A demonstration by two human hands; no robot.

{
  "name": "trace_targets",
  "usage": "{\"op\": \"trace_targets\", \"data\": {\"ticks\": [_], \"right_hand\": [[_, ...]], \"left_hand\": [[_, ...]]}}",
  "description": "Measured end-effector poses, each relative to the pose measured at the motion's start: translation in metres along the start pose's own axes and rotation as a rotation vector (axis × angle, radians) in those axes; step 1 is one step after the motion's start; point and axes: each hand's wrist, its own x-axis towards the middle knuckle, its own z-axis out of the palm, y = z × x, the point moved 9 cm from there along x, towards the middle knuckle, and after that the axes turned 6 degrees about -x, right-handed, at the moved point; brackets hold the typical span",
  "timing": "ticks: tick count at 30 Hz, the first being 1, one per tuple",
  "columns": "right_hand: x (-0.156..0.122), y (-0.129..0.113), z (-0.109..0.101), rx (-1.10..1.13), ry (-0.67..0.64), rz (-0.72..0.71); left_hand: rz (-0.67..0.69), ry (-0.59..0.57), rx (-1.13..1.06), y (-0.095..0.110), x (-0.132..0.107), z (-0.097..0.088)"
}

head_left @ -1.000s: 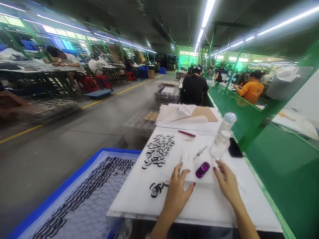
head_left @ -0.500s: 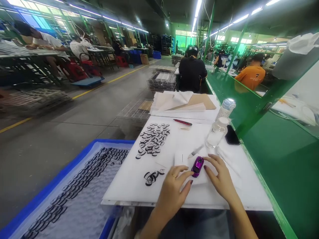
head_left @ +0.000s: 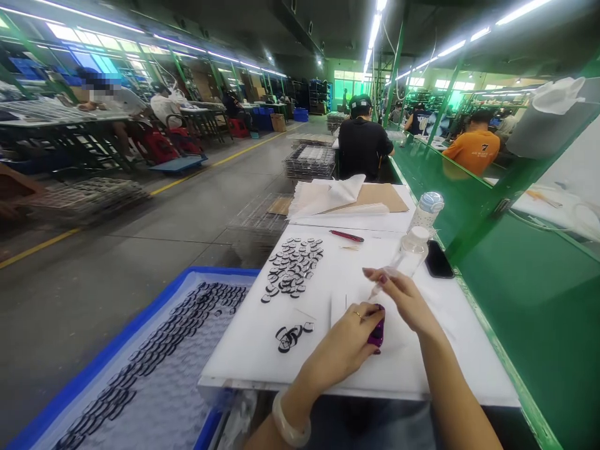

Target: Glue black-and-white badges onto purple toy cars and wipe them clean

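My left hand (head_left: 344,340) is closed around a small purple toy car (head_left: 377,333) on the white tabletop, its fingers over the car's top and left side. Just beyond the car, my right hand (head_left: 411,301) pinches a slim whitish tube with a pointed end (head_left: 375,291). The tip slants down and left, and the fingers cover much of the tube. Left of my hands lies a small heap of black-edged curved pieces (head_left: 287,340). A larger spread of similar pieces (head_left: 293,269) sits farther back.
A clear bottle (head_left: 413,250), a dotted bottle (head_left: 427,212) and a phone (head_left: 439,259) stand or lie at the right edge. A red cutter (head_left: 345,235) lies toward the back. A blue-rimmed tray (head_left: 159,300) of pieces is lower left. A person in black (head_left: 360,144) sits ahead.
My left hand has moved right and closed on the toy car. My right hand has moved up and left, away from the car, and picked up the whitish tube. The view has shifted slightly.
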Motion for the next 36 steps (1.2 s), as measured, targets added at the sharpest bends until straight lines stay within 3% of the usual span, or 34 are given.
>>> {"op": "trace_targets", "data": {"ticks": [3, 5, 9, 14, 18, 23, 26, 30, 36], "right_hand": [[-0.014, -0.012, -0.028, 0.161, 0.220, -0.081], [-0.029, -0.021, -0.036, 0.254, 0.289, -0.145], [-0.063, -0.024, -0.029, 0.378, 0.293, -0.239], [-0.095, 0.003, -0.015, 0.378, 0.379, -0.169], [-0.110, -0.014, -0.025, 0.438, 0.505, -0.316], [-0.100, -0.011, -0.016, 0.297, 0.422, -0.157], [-0.097, -0.022, -0.017, 0.491, 0.374, -0.211], [-0.076, -0.033, -0.004, 0.795, 0.088, -0.218], [-0.057, -0.013, 0.010, 0.954, -0.100, -0.107]], "left_hand": [[-0.021, -0.014, -0.015, -0.003, 0.001, -0.002], [-0.036, -0.010, -0.027, -0.006, 0.003, -0.002], [-0.077, 0.074, -0.041, -0.014, 0.000, 0.001], [-0.091, 0.311, -0.060, -0.021, -0.011, 0.004], [-0.099, 0.369, -0.084, -0.023, -0.011, 0.002], [-0.188, 0.376, -0.142, -0.025, -0.007, -0.002], [-0.235, 0.370, -0.147, -0.022, -0.005, -0.003], [-0.241, 0.426, -0.137, -0.020, -0.007, -0.005], [-0.222, 0.467, -0.144, -0.021, -0.009, -0.006]]}}
